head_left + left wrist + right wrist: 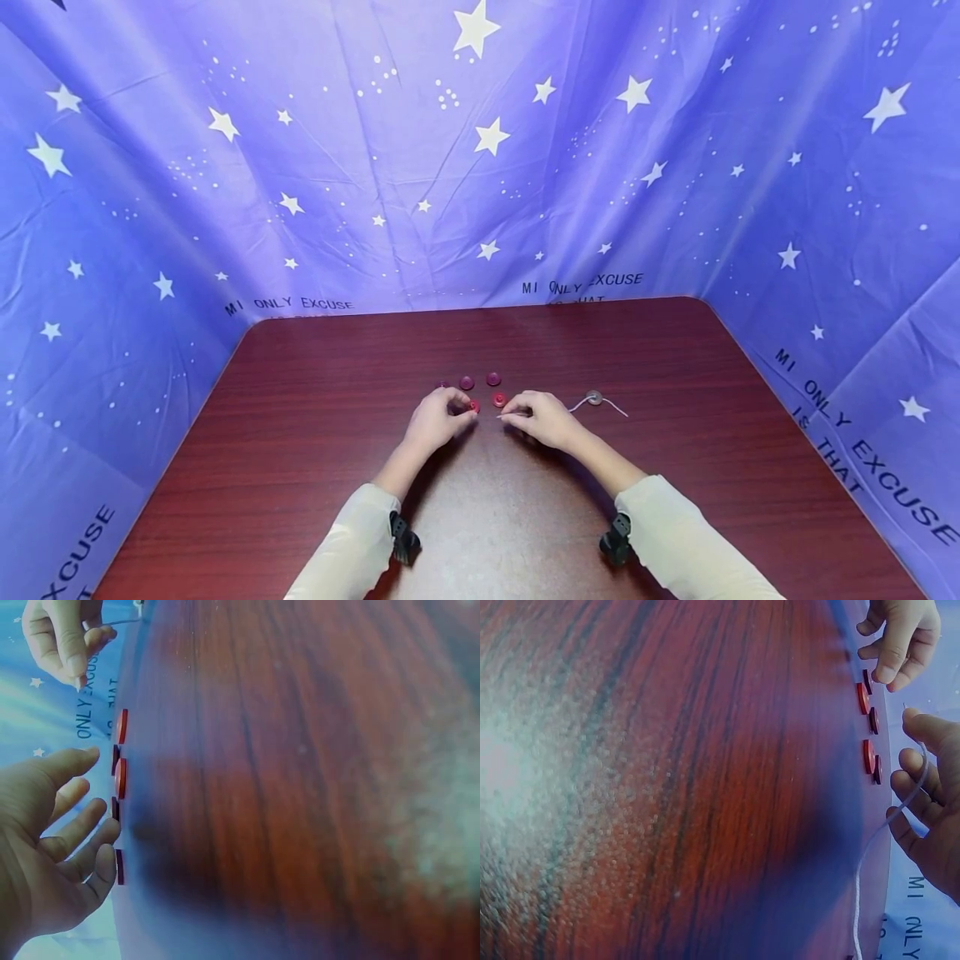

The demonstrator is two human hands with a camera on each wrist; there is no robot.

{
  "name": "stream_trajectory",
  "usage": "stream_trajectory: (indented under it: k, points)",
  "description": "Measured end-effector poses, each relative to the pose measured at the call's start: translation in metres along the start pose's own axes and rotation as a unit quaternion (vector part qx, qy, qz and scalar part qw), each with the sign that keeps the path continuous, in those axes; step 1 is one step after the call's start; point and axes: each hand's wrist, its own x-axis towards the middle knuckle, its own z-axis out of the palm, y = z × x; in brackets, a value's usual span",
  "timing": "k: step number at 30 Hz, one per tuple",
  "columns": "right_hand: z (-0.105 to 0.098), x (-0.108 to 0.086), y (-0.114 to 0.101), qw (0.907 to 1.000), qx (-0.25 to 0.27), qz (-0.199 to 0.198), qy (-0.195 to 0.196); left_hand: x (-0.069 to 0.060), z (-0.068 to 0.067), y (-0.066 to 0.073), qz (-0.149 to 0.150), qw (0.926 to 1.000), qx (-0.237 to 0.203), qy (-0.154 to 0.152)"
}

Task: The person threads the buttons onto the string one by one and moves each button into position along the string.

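Note:
My left hand (438, 419) hovers by a red button-like disc (475, 407) lying on the table; the left wrist view shows its fingers loosely bent with nothing pinched. Another red disc (499, 401) lies between the hands. Between thumb and forefinger, my right hand (546, 419) pinches the end of a white string (857, 892), whose tip pokes out past the fingertips. That string runs back to a clear round disc (594, 398) at the right, with a loose tail beyond it.
Behind the red discs lie two purple discs (467, 382) (493, 379), and a third purple disc (442, 385) is partly hidden by the left hand. All rest on a dark red wooden table (315, 375). A blue star-patterned cloth (420, 167) hangs around its back and sides.

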Motion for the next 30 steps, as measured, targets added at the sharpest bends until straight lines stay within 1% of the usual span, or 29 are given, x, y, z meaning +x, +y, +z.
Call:
stream_trajectory:
  k: [5, 8, 14, 17, 26, 30]
  points:
    - [0.001, -0.001, 0.001, 0.9999, 0.012, 0.002, -0.004, 0.005, 0.001, 0.001, 0.008, 0.9994, 0.034, -0.003]
    - [0.001, -0.001, 0.001, 0.9998, 0.02, 0.003, -0.007, 0.007, 0.003, 0.001, 0.003, 0.9987, 0.051, -0.007]
    - [0.001, -0.001, 0.0, 0.9995, 0.029, 0.006, -0.007, 0.008, 0.007, 0.004, 0.016, 0.996, 0.087, -0.014]
    - [0.001, -0.001, 0.0, 0.9996, 0.026, 0.007, -0.011, 0.009, 0.008, 0.005, 0.014, 0.9945, 0.103, -0.014]
    - [0.001, -0.001, 0.0, 0.9998, 0.017, 0.004, -0.013, 0.012, 0.012, 0.006, -0.004, 0.9941, 0.106, -0.024]
    - [0.002, -0.001, 0.001, 0.9998, 0.017, 0.004, -0.013, 0.012, 0.012, 0.006, -0.006, 0.9937, 0.108, -0.028]
